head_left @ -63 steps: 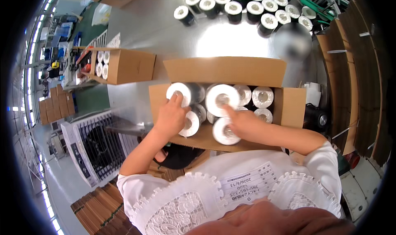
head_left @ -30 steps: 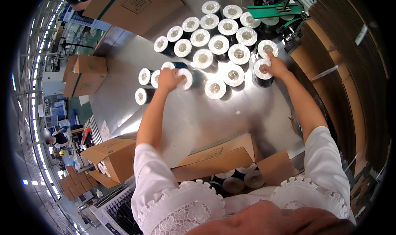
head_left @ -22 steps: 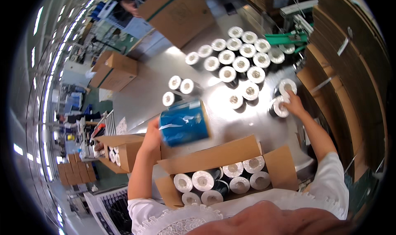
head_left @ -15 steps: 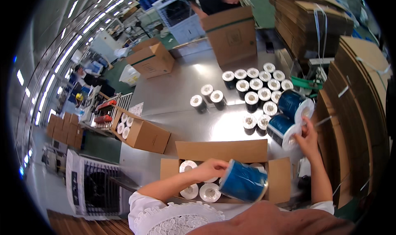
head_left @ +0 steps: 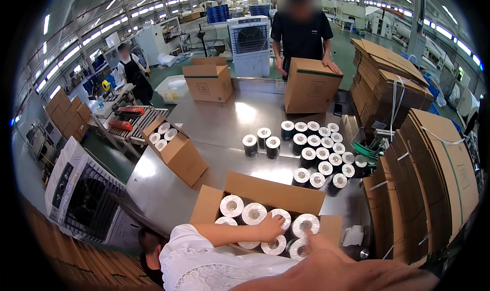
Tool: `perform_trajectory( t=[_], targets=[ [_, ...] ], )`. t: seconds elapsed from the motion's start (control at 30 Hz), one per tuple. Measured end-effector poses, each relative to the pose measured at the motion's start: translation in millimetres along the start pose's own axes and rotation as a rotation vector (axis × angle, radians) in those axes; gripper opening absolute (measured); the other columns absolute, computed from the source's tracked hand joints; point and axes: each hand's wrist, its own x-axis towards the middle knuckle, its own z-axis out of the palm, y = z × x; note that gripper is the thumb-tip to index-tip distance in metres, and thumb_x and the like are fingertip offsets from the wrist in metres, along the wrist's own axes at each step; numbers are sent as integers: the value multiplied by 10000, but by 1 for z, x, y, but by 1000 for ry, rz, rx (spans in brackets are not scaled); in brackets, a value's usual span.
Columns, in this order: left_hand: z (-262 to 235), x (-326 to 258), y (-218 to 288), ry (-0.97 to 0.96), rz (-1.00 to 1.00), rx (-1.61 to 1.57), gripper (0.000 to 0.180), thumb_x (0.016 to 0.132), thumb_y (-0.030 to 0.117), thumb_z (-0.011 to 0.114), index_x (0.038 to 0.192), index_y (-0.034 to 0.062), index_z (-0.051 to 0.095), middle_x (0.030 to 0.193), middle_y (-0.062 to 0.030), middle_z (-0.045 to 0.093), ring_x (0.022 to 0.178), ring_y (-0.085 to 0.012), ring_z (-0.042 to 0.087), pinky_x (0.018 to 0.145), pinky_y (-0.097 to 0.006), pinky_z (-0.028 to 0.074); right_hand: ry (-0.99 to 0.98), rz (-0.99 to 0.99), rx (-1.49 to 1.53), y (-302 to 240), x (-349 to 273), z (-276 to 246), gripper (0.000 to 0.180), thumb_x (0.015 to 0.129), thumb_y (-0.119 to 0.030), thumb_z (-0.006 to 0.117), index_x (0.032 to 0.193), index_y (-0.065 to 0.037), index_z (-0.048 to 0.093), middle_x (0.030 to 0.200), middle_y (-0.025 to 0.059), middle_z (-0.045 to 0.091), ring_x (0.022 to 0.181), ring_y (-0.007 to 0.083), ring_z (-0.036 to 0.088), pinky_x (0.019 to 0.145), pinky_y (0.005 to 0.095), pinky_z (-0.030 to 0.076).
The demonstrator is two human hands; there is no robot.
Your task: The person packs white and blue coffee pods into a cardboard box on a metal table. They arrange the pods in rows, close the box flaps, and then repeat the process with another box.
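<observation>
Before me is an open cardboard box (head_left: 273,191) packed with upright dark-blue rolls that show white ring-shaped ends, such as this roll (head_left: 253,213). My left hand (head_left: 269,226) lies across the roll tops with its fingers apart, touching the rim of a roll (head_left: 280,215). At the box's right end, my right hand (head_left: 315,244) is at two rolls, the far roll (head_left: 305,223) and the near roll (head_left: 297,250). Its fingers are at their ends and partly hidden; they appear to grip them.
Several standing rolls (head_left: 322,153) crowd the metal table (head_left: 214,122). A filled carton (head_left: 184,163) stands left; another box (head_left: 206,81) is farther back. Across the table a co-worker (head_left: 301,35) has hands on a carton (head_left: 312,87). Flattened cardboard (head_left: 434,173) is stacked on the right.
The rolls that both hands held have come down into the box. My left hand has let go of its roll. The view has tilted up, and the co-worker is more fully visible.
</observation>
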Motion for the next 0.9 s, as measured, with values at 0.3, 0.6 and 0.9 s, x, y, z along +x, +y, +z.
perform_trajectory(
  t=[0.3,0.6,0.9],
  targets=[
    [-54,-128,-62,463,-527,-270,725,682,430,774,1295,131,529,1328,-198,441,1226,-368,440,988,-480,386,505,250,344,56,7,16,544,754,-356,721,1145,3,603,843,144,702,765,380,670,739,444,526],
    [-31,-209,-14,403,-1026,-533,808,675,511,777,1283,71,480,1195,-230,520,1077,-385,543,883,-465,456,695,269,813,106,32,22,269,821,-251,719,765,4,655,600,47,622,617,149,609,585,302,500],
    [20,-103,-50,699,-632,-429,284,867,264,590,734,17,632,705,-134,582,784,-333,598,671,-438,462,108,-137,1454,63,100,33,260,874,-173,670,1069,-10,617,1116,119,626,988,183,604,871,290,468]
  ],
)
